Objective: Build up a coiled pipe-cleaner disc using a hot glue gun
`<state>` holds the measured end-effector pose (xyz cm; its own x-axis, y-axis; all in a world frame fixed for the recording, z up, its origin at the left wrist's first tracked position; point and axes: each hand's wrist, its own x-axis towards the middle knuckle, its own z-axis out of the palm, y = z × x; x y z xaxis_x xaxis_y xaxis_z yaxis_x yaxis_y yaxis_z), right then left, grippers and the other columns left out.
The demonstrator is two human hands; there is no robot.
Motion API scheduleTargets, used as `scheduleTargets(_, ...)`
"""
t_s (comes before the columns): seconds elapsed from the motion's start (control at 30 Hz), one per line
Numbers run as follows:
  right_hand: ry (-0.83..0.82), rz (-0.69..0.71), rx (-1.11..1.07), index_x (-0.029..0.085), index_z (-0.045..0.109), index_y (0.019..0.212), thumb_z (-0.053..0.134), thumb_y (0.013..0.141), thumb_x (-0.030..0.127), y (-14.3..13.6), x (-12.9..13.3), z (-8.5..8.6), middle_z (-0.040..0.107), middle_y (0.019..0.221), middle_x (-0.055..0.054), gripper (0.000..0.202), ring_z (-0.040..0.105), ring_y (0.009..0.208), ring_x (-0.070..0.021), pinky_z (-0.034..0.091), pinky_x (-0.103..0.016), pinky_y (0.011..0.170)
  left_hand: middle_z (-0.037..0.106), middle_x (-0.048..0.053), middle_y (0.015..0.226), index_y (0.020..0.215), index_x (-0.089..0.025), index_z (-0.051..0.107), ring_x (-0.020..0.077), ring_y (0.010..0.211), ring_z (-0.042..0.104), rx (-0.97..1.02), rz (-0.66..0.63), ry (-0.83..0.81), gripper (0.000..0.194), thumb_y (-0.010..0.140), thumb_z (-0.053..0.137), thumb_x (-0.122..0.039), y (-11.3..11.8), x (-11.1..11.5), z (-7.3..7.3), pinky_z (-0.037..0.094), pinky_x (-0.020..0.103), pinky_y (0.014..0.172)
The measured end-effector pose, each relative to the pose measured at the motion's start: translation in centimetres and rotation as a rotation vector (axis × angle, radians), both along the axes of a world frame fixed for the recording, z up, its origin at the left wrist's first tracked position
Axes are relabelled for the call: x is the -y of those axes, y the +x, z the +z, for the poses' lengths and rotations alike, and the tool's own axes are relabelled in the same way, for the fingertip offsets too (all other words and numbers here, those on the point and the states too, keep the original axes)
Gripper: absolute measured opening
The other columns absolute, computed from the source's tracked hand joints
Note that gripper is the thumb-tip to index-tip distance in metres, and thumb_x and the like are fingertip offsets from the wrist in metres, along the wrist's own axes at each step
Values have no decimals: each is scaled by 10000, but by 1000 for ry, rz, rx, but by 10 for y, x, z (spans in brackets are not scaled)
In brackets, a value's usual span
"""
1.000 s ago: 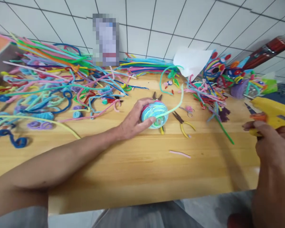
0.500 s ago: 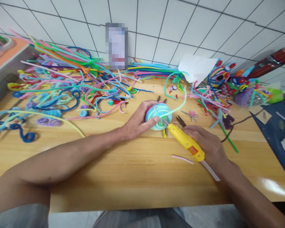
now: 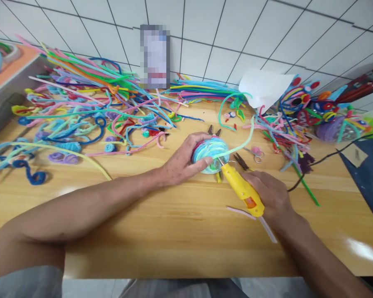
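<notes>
Left hand (image 3: 186, 163) was curled round the fuzzy blue ball (image 3: 211, 148). Right hand (image 3: 272, 192) gripped yellow glue gun (image 3: 240, 183), nozzle (image 3: 220, 162) at ball's near right side.

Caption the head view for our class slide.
The left hand holds a colourful round piece; the right hand points a yellow glue gun at it.

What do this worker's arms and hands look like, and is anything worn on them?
These are a person's bare hands, with no gloves or wristbands visible on the left hand or the right hand. A grey sleeve covers the left upper arm and ends above the elbow. No sleeve can be made out on the right.
</notes>
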<state>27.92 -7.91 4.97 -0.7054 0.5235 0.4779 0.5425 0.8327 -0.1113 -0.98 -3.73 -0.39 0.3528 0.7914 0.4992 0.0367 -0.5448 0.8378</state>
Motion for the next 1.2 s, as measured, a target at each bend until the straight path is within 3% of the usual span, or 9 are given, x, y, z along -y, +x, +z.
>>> scheduleTargets(0.33, 9, -13, -25, 202, 635, 1296, 433, 1129, 393, -3, 2, 0, 769, 925, -86, 323, 723, 749, -221, 548, -343, 655, 550, 172, 1546, 1512, -232, 454, 322, 1467, 537, -18, 4, -3, 537, 1060, 641, -452, -2, -1, 0, 446, 541, 1263)
scheduleTargets(1.2, -5, -20, -45, 193, 650, 1261, 484, 1084, 293, -4, 4, -3, 710, 845, -72, 262, 675, 694, -233, 518, -348, 623, 562, 183, 1545, 1509, -220, 465, 316, 1464, 548, -37, 12, 27, 535, 1063, 636, -460, -3, 0, 3, 456, 537, 1257)
